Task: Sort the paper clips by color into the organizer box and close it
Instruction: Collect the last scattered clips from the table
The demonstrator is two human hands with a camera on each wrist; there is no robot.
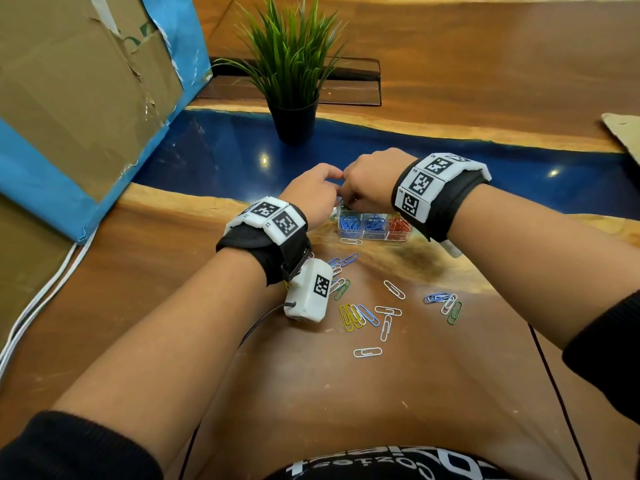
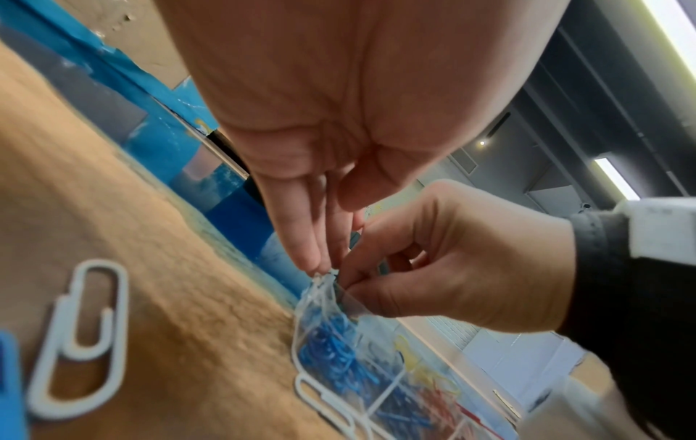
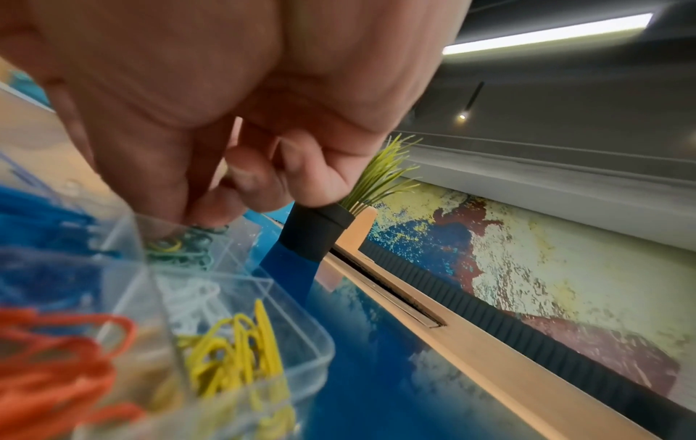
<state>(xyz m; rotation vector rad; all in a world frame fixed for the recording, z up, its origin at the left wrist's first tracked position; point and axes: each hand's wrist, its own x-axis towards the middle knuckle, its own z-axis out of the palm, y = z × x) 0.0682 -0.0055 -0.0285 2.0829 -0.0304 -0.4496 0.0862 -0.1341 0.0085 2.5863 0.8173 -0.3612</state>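
A clear organizer box (image 1: 375, 234) stands on the wooden table with its lid off. Its near row holds blue clips (image 1: 349, 223) and red clips (image 1: 399, 224). The right wrist view shows green clips (image 3: 188, 247), white ones and yellow clips (image 3: 233, 351) in the far row. Both hands meet over the box's far left corner. My left hand (image 1: 334, 174) has its straight fingertips (image 2: 314, 262) touching that corner. My right hand (image 3: 203, 208) is curled, its fingertips down in the green compartment and pinching what looks like a green clip. Several loose clips (image 1: 367, 352) lie nearer me.
A potted plant (image 1: 294, 109) stands just beyond the box. A big cardboard box with blue covering (image 1: 79, 98) fills the left, with white cables (image 1: 34, 306) beside it. A cardboard corner (image 1: 623, 133) shows at the far right. A recessed slot (image 1: 346, 81) lies behind the plant.
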